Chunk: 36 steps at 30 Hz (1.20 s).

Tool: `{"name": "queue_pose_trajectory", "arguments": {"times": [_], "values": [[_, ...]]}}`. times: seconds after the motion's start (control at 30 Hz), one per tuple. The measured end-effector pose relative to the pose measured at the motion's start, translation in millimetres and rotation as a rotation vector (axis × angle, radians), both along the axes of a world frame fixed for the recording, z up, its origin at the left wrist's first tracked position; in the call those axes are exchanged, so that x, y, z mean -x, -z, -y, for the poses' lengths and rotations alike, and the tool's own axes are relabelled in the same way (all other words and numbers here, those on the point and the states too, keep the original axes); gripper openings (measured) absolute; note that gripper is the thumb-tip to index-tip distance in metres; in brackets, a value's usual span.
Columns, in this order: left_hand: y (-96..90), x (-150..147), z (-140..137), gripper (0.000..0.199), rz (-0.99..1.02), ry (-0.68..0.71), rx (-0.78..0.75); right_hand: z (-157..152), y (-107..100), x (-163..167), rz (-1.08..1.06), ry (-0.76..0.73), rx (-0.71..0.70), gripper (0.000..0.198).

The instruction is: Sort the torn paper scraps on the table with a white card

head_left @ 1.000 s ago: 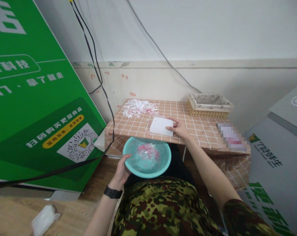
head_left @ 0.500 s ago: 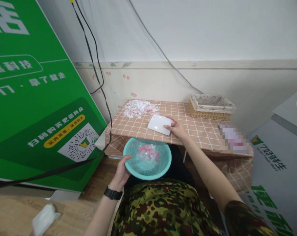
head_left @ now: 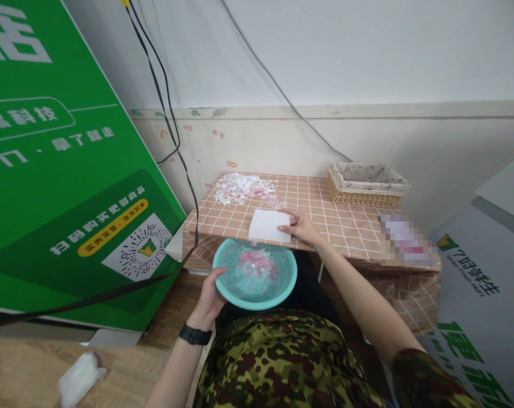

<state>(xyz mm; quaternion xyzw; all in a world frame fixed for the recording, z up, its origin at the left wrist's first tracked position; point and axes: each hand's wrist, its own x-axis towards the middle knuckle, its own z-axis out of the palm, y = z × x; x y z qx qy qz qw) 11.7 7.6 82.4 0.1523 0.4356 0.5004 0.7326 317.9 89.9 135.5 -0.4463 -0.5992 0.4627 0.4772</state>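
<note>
My left hand [head_left: 212, 297] grips the left rim of a turquoise plastic colander [head_left: 257, 300], its thumb over the edge. The colander sits just below the table's front edge and holds small pink, white and clear pieces [head_left: 258, 265]. In my right hand [head_left: 301, 226] is a flat white card [head_left: 268, 225], pinched at its right side. The card is tilted at the table's front edge, above the colander's far rim. Behind it, a heap of white and pink scraps [head_left: 239, 188] lies at the table's back left, with a thin trail of pieces reaching toward the card.
A brown checked cloth covers the table [head_left: 308, 198]. A lined wicker basket [head_left: 365, 195] stands at the back right, and a blurred-out item [head_left: 405, 241] lies at the right. A green sign [head_left: 69, 170] and a black strap [head_left: 192, 198] border the left side.
My right hand has drawn the card toward me and slightly left, to the table's edge. More loose pieces now show behind the card. My left hand and the colander stay nearly in place.
</note>
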Motion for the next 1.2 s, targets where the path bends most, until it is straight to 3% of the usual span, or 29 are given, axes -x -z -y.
{"name": "queue_pose_trajectory", "arguments": {"times": [0.07, 0.13, 0.3, 0.4, 0.6, 0.83, 1.07, 1.2], "values": [[0.7, 0, 1, 0.032, 0.007, -0.001, -0.002, 2, -4, -1, -0.029, -0.066, 0.051, 0.066], [1.9, 0, 2, 0.029, 0.013, 0.001, 0.001, 2, -6, -8, -0.105, -0.037, 0.067, 0.068], [5.4, -3, 7, 0.02, 0.006, -0.016, 0.0, -8, 0, -50, -0.224, 0.452, -0.043, 0.071], [9.7, -9, 10, 0.019, 0.015, -0.044, 0.005, -10, 9, -70, -0.214, 0.565, -0.072, 0.068], [30.8, -29, 22, 0.011, 0.039, -0.054, -0.019, -6, 20, -73, -0.071, 0.564, -0.118, 0.068], [56.1, -39, 31, 0.017, 0.026, -0.025, -0.02, -6, 22, -79, 0.032, 0.728, -0.164, 0.061], [58.2, -39, 29, 0.016, 0.0, -0.052, -0.017, -2, 18, -73, -0.009, 0.515, -0.128, 0.067], [60.5, -39, 29, 0.017, -0.024, -0.059, -0.015, -1, 15, -70, -0.039, 0.516, -0.119, 0.074]]}}
